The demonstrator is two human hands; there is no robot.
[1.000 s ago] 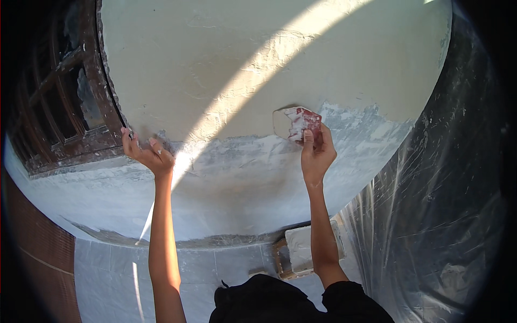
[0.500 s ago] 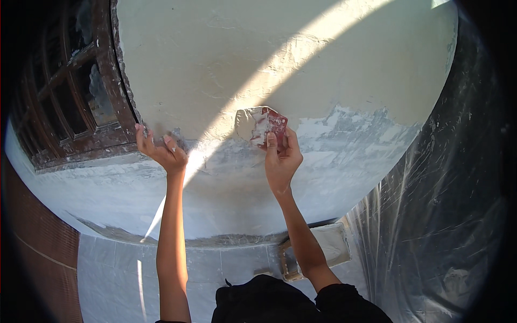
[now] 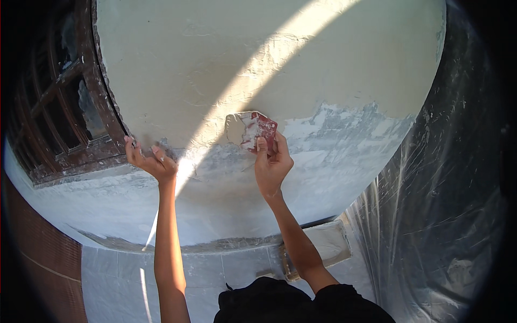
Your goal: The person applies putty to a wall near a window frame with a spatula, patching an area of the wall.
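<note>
My right hand (image 3: 273, 167) grips a red putty spreader (image 3: 266, 128) between thumb and fingers. Pale filler coats the spreader's left part, and it is held up before the wall (image 3: 328, 64). Behind it, smooth beige filler above meets a rough, patchy white and grey band. Out to the left, my left hand (image 3: 156, 161) is raised with its fingers apart and curled upward, smudged with filler. It holds nothing and is close to the lower right corner of the brown window frame (image 3: 102, 148); whether it touches the wall or frame I cannot tell.
Beneath the wall lies a grey tiled floor (image 3: 204, 274). A filler-smeared rectangular tray (image 3: 336, 245) rests there, partly behind my right forearm. Clear plastic sheeting (image 3: 414, 215) hangs on the right. Brown ribbed material (image 3: 48, 258) borders the lower left. A sunlit strip crosses the wall diagonally.
The view has shifted a little, so wall and window sit slightly further left. Both hands keep nearly the same pose, with the spreader still in my right hand.
</note>
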